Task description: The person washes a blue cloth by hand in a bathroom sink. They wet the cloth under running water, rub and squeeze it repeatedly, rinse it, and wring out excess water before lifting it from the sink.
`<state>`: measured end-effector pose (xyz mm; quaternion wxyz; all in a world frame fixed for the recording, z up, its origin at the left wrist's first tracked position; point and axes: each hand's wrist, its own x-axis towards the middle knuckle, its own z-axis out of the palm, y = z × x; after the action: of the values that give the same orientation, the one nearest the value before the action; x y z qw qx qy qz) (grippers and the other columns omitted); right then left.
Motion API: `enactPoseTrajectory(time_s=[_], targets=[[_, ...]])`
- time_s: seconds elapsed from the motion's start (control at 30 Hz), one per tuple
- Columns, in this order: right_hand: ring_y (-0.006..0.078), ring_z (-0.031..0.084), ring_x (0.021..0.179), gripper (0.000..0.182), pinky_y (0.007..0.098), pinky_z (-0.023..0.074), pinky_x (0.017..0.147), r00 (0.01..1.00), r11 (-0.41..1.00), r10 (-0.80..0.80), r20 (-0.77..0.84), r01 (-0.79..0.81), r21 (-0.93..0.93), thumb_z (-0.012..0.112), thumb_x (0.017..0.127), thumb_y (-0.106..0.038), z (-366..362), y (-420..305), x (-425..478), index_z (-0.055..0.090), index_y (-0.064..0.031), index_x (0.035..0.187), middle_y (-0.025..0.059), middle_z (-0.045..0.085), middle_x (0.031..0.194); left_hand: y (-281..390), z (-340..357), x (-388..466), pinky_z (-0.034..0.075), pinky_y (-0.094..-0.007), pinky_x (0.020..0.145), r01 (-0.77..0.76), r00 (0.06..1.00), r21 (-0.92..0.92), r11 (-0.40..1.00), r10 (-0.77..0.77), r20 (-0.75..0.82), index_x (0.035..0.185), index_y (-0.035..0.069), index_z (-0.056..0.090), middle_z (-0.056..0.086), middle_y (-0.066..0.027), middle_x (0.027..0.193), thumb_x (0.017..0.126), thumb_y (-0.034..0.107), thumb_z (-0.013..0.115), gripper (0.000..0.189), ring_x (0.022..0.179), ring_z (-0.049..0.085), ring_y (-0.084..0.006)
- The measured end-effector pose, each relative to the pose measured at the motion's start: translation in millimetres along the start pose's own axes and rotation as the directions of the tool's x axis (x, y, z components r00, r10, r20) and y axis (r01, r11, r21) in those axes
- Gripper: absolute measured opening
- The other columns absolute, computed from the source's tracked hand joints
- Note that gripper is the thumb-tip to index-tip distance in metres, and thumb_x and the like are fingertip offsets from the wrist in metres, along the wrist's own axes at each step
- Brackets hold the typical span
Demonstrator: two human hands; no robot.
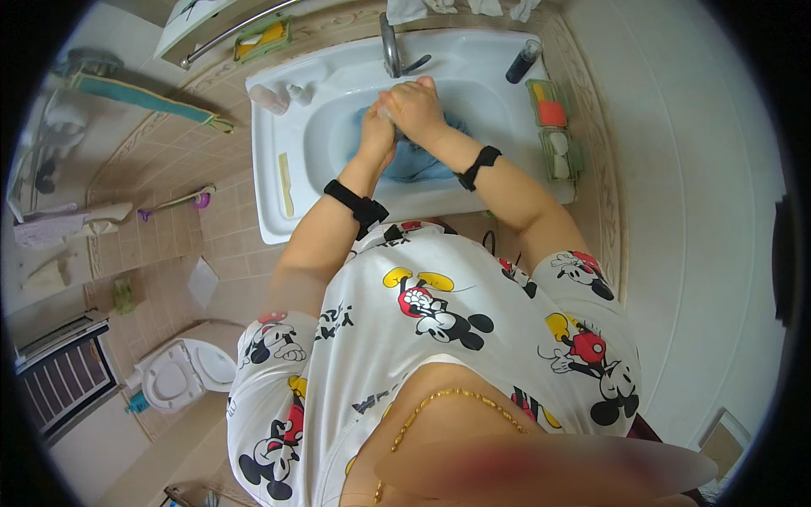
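Note:
Both of my hands meet above the basin of a white washbasin point(288, 130), just in front of the metal faucet point(391, 47). My left hand point(378, 134) is on the left, its fingers pointing toward the faucet. Curled fingers of my right hand point(415, 109) press against the left fingertips. A small whitish patch point(384, 112) shows between them; whether it is soap, lather or something else cannot be made out. Below the hands a blue cloth point(418, 163) lies bunched in the basin, partly hidden by them. Each wrist wears a black strap.
On the basin's left rim are a pale bottle point(268, 99), a small white bottle point(298, 94) and a cream comb point(286, 184). At right stand a dark bottle point(524, 61) and green soap dishes point(550, 104). White cloths point(443, 6) hang behind the faucet. A toilet point(170, 377) is at lower left.

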<state>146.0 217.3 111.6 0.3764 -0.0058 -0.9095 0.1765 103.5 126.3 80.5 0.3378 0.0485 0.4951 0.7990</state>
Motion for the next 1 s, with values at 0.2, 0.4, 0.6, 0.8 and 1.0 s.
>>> enactPoseTrajectory(time_s=[0.2, 0.4, 0.6, 0.8, 1.0], targets=[[0.02, 0.06, 0.063, 0.021, 0.037, 0.0355, 0.064, 0.945, 0.959, -0.283, -0.165, 0.279, -0.05, 0.056, 0.079, -0.025, -5.7, -30.3, 0.7, 0.061, -0.0146, 0.061, 0.0043, 0.062, 0.061, -3.3, -15.3, 3.5, 0.047, -0.0301, 0.077, -0.3, 0.949, 0.309, 0.903, 0.25, 0.19, 0.103, 0.004, 0.053, 0.058, -0.0051, 0.097, 0.095, 0.024, 0.046, 0.022, 0.089, 0.056, -0.0147], [0.0214, 0.057, 0.061, 0.016, 0.0382, 0.0364, 0.064, 0.994, 0.98, -0.089, 0.057, 0.098, -0.172, 0.055, 0.074, -0.021, -3.8, -9.9, 12.3, 0.058, -0.0125, 0.061, 0.0045, 0.058, 0.061, 3.1, -8.3, 1.3, 0.047, -0.0283, 0.076, -0.089, 0.994, 0.052, 0.995, 0.085, 0.067, 0.095, 0.005, 0.054, 0.058, -0.0026, 0.095, 0.092, 0.018, 0.048, 0.015, 0.087, 0.054, -0.0115], [0.0192, 0.059, 0.06, 0.014, 0.0387, 0.0366, 0.063, 0.985, 0.965, -0.165, 0.042, 0.17, -0.201, 0.056, 0.075, -0.019, -1.5, 4.6, 8.6, 0.061, -0.0157, 0.062, 0.0021, 0.058, 0.059, 12.3, 4.6, -12.7, 0.045, -0.0285, 0.081, -0.113, 0.989, -0.012, 0.993, 0.114, 0.092, 0.101, 0.004, 0.058, 0.058, -0.0043, 0.099, 0.096, 0.027, 0.044, 0.027, 0.094, 0.053, -0.0116], [0.0174, 0.059, 0.06, 0.013, 0.0364, 0.036, 0.065, 0.982, 0.977, -0.189, 0.018, 0.189, -0.099, 0.054, 0.077, -0.019, -3.6, -17.9, 0.1, 0.062, -0.0165, 0.066, 0.0018, 0.059, 0.06, 10.2, -9.2, -10.4, 0.046, -0.025, 0.071, -0.029, 0.996, -0.016, 0.999, 0.031, 0.079, 0.099, 0.004, 0.058, 0.059, -0.0022, 0.092, 0.095, 0.029, 0.045, 0.029, 0.088, 0.055, -0.0106], [0.018, 0.058, 0.061, 0.013, 0.0358, 0.0363, 0.065, 0.981, 0.968, -0.193, 0.032, 0.196, -0.16, 0.059, 0.075, -0.023, -1.8, -17.8, 7.7, 0.062, -0.0171, 0.064, 0.0002, 0.06, 0.063, 14.0, -0.2, -18.8, 0.044, -0.0238, 0.065, -0.084, 0.996, 0.086, 0.993, 0.081, 0.038, 0.097, 0.01, 0.058, 0.057, 0.0003, 0.086, 0.093, 0.034, 0.05, 0.026, 0.079, 0.053, -0.0094]])
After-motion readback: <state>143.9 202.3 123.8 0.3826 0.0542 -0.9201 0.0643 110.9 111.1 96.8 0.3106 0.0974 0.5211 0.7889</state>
